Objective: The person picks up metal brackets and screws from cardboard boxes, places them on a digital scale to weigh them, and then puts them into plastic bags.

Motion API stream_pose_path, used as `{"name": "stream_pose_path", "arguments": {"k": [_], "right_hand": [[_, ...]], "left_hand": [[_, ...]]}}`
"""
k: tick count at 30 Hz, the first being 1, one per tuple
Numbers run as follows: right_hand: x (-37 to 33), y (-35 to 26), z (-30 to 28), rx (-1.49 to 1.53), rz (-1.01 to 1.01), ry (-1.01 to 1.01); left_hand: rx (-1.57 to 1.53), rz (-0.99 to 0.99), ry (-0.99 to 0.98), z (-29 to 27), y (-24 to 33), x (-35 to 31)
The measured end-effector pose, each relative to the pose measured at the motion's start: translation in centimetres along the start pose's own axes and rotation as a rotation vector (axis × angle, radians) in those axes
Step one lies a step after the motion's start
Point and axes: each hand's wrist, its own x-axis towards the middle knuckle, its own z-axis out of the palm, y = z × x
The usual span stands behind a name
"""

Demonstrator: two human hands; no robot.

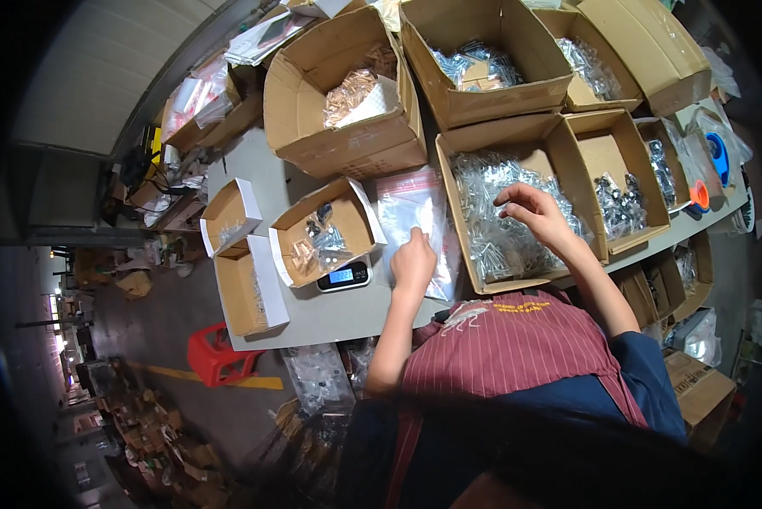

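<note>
My left hand [414, 261] is closed over a pile of clear zip bags [411, 199] with red strips along the top, its fingers pinching a bag. My right hand [537, 214] hangs over a cardboard box [559, 140] of clear packets of metal screws [488, 242]. The fingers of that hand are bent and apart, and I see nothing between them. Left of the bags, a shallow white-edged box [360, 216] holds small wooden pieces [303, 254], dark parts and bagged metal parts. It rests on a digital scale [344, 276] with a lit display.
Large cartons with wooden pieces [350, 95] and bagged hardware [483, 64] line the back. A smaller box [627, 153] of dark fittings stands to the right. Two white boxes [252, 297] sit at the table's left edge. A red stool [215, 356] stands on the floor.
</note>
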Motion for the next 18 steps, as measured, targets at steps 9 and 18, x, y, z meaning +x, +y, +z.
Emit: {"name": "stream_pose_path", "arguments": {"k": [9, 18], "right_hand": [[-0.6, -8.1, 5.8, -0.282, 0.073, -0.410], [2.8, -1.3, 3.5, -1.012, -0.288, -0.014]], "left_hand": [[-0.179, 0.629, 0.451, -7.8, 5.8, -5.7], [-0.129, 0.474, 0.420, -5.4, 4.7, -6.5]]}}
